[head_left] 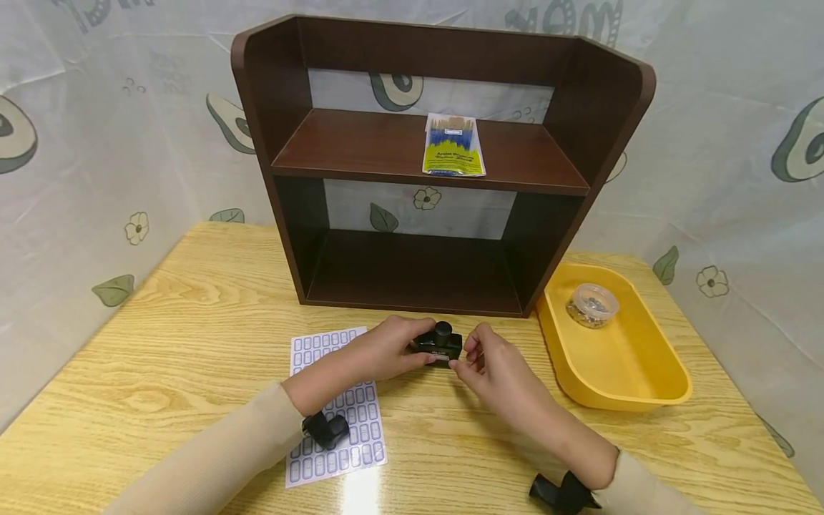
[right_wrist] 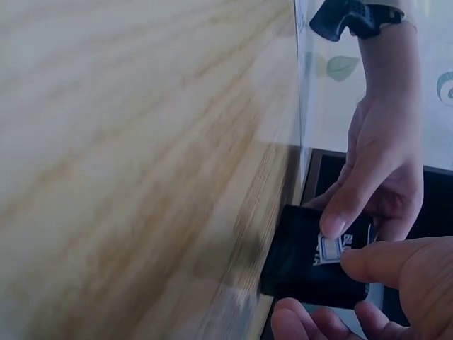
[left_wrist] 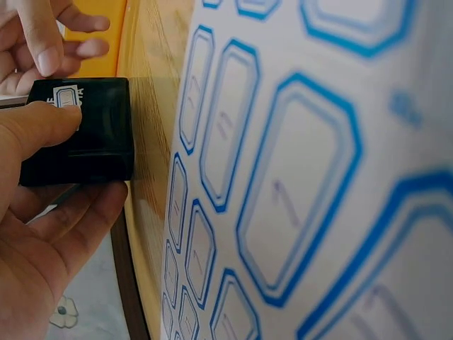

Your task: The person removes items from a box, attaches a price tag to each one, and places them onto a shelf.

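A small square black bottle (head_left: pixel 454 345) with a round black cap (head_left: pixel 443 332) stands on the table in front of the shelf. My left hand (head_left: pixel 389 347) grips it from the left, thumb across its front and fingers behind. A small blue-bordered white sticker (right_wrist: pixel 329 249) sits on the front, partly covering pale lettering; the left thumb rests on it. My right hand (head_left: pixel 502 372) is at the bottle's right side, its thumb touching the sticker's edge. The other right fingers are loosely bent, apart from the bottle in the head view.
A sheet of blue-bordered stickers (head_left: pixel 360 422) lies under my left forearm. Behind stands a dark brown two-tier shelf (head_left: pixel 412 304), with an artist brush packet (head_left: pixel 453 146) on its upper board. At right, a yellow bin (head_left: pixel 631 365) holds a round clear tub (head_left: pixel 592 305) of small pieces.
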Tool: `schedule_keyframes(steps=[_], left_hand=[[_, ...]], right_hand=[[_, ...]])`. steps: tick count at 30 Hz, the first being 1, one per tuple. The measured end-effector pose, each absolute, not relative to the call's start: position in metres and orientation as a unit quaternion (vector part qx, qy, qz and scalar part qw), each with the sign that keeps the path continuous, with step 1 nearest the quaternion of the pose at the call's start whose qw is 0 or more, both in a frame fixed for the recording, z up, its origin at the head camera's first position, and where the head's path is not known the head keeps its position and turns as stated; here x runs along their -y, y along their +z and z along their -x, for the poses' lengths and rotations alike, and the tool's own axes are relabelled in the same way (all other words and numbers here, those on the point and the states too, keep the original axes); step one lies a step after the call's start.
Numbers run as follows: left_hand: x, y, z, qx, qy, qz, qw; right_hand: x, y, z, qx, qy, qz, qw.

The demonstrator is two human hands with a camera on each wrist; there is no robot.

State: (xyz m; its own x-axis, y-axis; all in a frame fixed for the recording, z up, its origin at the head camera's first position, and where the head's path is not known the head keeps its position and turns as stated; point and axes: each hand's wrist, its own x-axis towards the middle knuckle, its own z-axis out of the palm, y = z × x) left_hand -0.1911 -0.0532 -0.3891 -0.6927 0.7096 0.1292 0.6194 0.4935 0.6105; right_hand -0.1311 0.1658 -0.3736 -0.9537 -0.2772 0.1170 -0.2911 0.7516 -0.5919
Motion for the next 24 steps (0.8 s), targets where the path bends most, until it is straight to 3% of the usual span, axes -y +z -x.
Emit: schedule_keyframes(steps=[24], left_hand=[[0.054, -0.391, 0.19, -0.868, 0.321, -0.37, 0.078]], right_hand=[[-0.166, -0.38, 0.15, 0.928, 0.323, -0.186, -0.014]])
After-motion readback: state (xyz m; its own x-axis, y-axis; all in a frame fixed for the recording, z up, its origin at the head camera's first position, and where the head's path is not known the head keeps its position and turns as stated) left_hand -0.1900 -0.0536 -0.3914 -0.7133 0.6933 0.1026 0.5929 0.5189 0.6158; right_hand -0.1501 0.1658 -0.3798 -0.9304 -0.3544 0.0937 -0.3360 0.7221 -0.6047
